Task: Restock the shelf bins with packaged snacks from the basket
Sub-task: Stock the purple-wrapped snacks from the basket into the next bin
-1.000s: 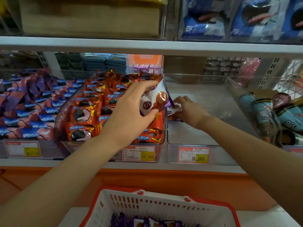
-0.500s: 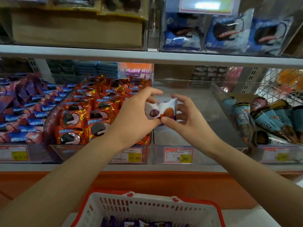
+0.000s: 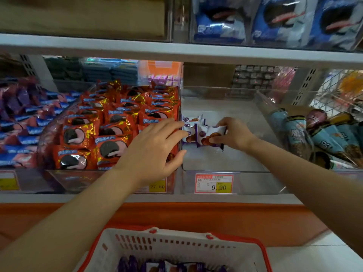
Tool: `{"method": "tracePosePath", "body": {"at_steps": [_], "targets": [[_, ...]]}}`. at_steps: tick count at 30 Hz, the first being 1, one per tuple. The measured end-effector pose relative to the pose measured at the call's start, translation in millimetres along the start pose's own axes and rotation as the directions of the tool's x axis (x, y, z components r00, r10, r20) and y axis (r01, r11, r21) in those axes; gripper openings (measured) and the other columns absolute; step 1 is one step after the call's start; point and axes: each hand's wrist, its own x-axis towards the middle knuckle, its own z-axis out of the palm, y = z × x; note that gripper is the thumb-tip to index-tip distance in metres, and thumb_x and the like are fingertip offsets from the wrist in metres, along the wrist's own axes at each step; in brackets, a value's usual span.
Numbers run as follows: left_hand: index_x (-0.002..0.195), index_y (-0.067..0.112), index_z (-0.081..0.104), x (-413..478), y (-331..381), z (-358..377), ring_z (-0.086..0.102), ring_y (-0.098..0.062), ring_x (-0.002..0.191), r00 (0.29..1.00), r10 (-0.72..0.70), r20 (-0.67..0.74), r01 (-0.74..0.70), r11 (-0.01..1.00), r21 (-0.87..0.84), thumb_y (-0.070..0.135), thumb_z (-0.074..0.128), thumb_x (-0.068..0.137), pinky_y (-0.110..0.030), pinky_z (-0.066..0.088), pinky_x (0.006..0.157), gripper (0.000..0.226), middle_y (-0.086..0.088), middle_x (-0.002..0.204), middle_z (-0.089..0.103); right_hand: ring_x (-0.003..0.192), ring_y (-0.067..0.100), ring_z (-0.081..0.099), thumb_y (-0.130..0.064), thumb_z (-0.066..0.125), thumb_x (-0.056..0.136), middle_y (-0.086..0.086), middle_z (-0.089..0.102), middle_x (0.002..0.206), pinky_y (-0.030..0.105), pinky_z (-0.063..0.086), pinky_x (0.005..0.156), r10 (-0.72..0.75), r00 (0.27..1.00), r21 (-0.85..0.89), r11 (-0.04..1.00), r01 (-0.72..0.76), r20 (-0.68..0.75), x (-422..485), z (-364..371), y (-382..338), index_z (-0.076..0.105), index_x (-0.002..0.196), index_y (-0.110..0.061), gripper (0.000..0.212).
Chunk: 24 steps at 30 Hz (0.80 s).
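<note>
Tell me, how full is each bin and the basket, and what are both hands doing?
Middle bin: nearly empty, few packets.
Red-packet bin: full.
Cone bin: partly filled.
Basket: snacks inside.
Left hand: open, touching packets.
Right hand: holding a packet.

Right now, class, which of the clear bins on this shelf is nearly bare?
The bin with the 9.90 price tag: it holds only a few white packets, while red packets and cones are heaped on either side.
</note>
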Motion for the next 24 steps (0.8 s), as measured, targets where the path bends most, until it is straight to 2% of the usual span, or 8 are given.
{"method": "tracePosePath", "body": {"at_steps": [2,5,8,11,13,16,18,24], "targets": [[0.119,0.012,0.061,0,-1,0,0.05,-0.025,0.119,1.0,0.002,-0.021,-0.002,1.0,-0.004,0.038,0.042,0.09,-0.033,0.034,0.096,0.044,-0.008,0.128,0.058,0.1,0.023,0.056,-0.026,0.078,0.076,0.012,0.058,0.119,0.022,0.036,0.072,-0.031,0.993,-0.163,0.985,0.049,0.11,11,13,-6,0.054,0.123,-0.007,0.055],[0.118,0.012,0.061,1,-1,1,0.05,-0.024,0.116,0.998,0.021,-0.051,-0.02,1.0,0.008,0.038,0.043,0.089,-0.032,0.032,0.093,0.043,-0.008,0.126,0.058,0.109,0.028,0.057,-0.027,0.075,0.08,0.014,0.057,0.123,0.027,0.043,0.077,-0.034,0.99,-0.268,0.961,0.071,0.14,22,25,-19,0.048,0.128,-0.009,0.058],[0.116,0.012,0.062,1,-3,2,0.049,-0.024,0.114,0.997,0.032,-0.074,-0.032,0.999,-0.003,0.038,0.043,0.088,-0.032,0.032,0.091,0.042,-0.009,0.125,0.059,0.113,0.03,0.055,-0.022,0.077,0.077,0.015,0.056,0.124,0.031,0.044,0.089,-0.052,0.992,-0.197,0.978,0.074,0.117,32,33,-22,0.05,0.124,-0.003,0.058],[0.115,0.011,0.062,1,-3,4,0.047,-0.022,0.113,0.994,0.038,-0.099,-0.04,0.999,-0.009,0.038,0.043,0.089,-0.033,0.031,0.09,0.042,-0.009,0.124,0.059,0.113,0.031,0.055,-0.019,0.077,0.078,0.012,0.055,0.118,0.032,0.044,0.091,-0.034,0.991,-0.083,0.996,0.045,0.128,32,43,-17,0.049,0.122,0.0,0.055],[0.116,0.012,0.062,1,-3,5,0.048,-0.023,0.114,0.995,0.037,-0.097,-0.038,0.999,-0.013,0.038,0.042,0.089,-0.033,0.031,0.091,0.042,-0.009,0.125,0.058,0.113,0.031,0.053,-0.024,0.072,0.083,0.014,0.052,0.123,0.032,0.041,0.087,-0.081,0.992,-0.265,0.959,0.103,0.093,30,46,-15,0.048,0.125,-0.006,0.051],[0.116,0.012,0.061,1,-3,5,0.047,-0.023,0.115,0.994,0.034,-0.102,-0.036,0.999,-0.018,0.039,0.042,0.089,-0.033,0.03,0.091,0.042,-0.008,0.126,0.057,0.119,0.03,0.044,-0.025,0.07,0.084,0.012,0.045,0.127,0.038,0.041,0.089,-0.249,0.969,-0.569,0.796,0.208,0.007,27,44,-20,0.044,0.129,-0.013,0.053],[0.115,0.012,0.061,1,-3,5,0.046,-0.022,0.114,0.993,0.035,-0.115,-0.037,0.999,-0.018,0.039,0.042,0.089,-0.033,0.03,0.091,0.042,-0.008,0.126,0.058,0.119,0.029,0.042,-0.021,0.07,0.083,0.011,0.046,0.126,0.036,0.039,0.091,-0.36,0.933,-0.648,0.707,0.285,0.018,29,44,-21,0.045,0.127,-0.014,0.051],[0.114,0.017,0.062,2,-5,3,0.046,-0.023,0.117,0.998,0.029,-0.047,-0.031,0.999,-0.039,0.042,0.04,0.09,-0.034,0.028,0.092,0.041,-0.006,0.129,0.055,0.12,0.025,0.044,-0.013,0.06,0.089,0.008,0.049,0.126,0.034,0.04,0.093,-0.336,0.937,-0.52,0.786,0.334,0.094,25,37,-23,0.06,0.118,-0.019,0.03]]}}
